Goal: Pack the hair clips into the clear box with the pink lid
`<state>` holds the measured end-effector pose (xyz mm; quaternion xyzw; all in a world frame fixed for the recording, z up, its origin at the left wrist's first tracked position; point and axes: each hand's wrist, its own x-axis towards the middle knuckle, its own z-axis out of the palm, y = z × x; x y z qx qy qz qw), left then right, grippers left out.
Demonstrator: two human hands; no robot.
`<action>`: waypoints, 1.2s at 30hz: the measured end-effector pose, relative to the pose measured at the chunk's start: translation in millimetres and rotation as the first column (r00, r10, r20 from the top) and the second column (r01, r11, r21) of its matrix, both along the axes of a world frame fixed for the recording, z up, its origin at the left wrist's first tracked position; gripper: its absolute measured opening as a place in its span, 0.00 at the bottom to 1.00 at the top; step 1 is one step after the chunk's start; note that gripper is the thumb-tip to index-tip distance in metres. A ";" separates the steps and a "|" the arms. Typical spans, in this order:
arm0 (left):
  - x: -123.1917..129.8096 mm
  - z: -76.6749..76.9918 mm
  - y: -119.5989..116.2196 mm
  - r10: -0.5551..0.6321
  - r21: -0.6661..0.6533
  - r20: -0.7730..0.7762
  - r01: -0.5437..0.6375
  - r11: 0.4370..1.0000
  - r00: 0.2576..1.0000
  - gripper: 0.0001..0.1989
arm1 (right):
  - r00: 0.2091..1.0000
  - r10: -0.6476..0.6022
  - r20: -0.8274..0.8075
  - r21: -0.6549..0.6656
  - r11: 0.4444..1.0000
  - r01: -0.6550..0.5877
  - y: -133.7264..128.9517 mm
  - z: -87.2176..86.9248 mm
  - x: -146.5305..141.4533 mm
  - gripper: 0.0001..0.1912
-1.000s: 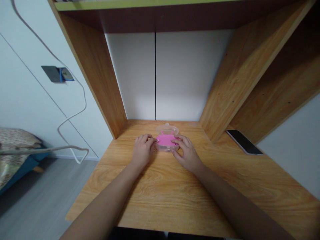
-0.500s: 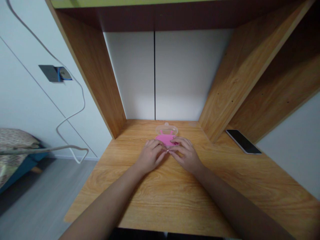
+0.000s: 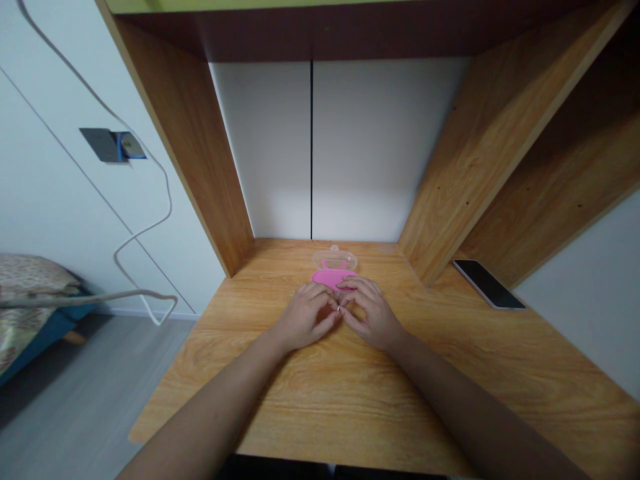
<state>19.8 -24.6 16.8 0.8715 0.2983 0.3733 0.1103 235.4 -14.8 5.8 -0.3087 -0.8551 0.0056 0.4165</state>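
My left hand (image 3: 311, 315) and my right hand (image 3: 369, 312) meet over the desk, fingertips pinched close together. Between them is a tiny whitish piece (image 3: 339, 308), too small to name. Just beyond the fingers lies a pink oval case (image 3: 330, 277), its near side partly covered by my hands. Its clear lid (image 3: 335, 259) stands open on the far side, joined by pink strips. Whatever else lies under my fingers is hidden.
A dark-screened phone (image 3: 489, 284) lies on the wooden desk (image 3: 320, 407) to the right. Upright wooden panels (image 3: 193, 147) flank the desk's back. A white cable (image 3: 167, 193) hangs at the left near a wall socket (image 3: 131, 145).
Both hands have drawn slightly nearer to me, and the finger grip on the tiny piece has shifted. More of the pink case shows. The view has moved a little.
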 end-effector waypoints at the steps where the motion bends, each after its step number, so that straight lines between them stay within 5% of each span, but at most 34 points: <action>1: 0.0 0.1 -0.1 -0.004 -0.006 0.003 0.004 1.000 1.000 0.04 | 1.000 0.004 0.003 -0.006 1.000 -0.004 -0.3 0.4 -0.4 0.05; 11: -1.4 3.0 -0.2 -0.018 -0.060 0.037 0.020 0.998 0.999 0.05 | 0.999 0.012 -0.034 -0.016 1.000 -0.013 -1.6 1.5 2.1 0.06; 15: -1.1 -3.3 4.0 0.000 -0.134 0.183 0.025 0.991 0.983 0.06 | 0.991 -0.020 -0.131 -0.042 0.999 0.014 -2.4 3.6 1.9 0.06; 20: 1.2 -13.2 14.8 0.195 -0.362 0.536 0.015 0.932 0.821 0.10 | 0.942 -0.084 -0.324 -0.094 0.994 0.057 -0.3 5.5 0.9 0.04; 26: 1.7 -16.8 23.2 0.327 -0.521 0.687 0.126 0.844 0.649 0.16 | 0.916 -0.088 -0.392 -0.113 0.992 0.047 2.3 2.9 3.0 0.04; 36: 4.5 -11.7 16.4 0.296 -0.568 0.639 0.176 0.804 0.709 0.20 | 0.910 -0.083 -0.407 -0.120 0.992 0.037 0.4 5.3 0.1 0.02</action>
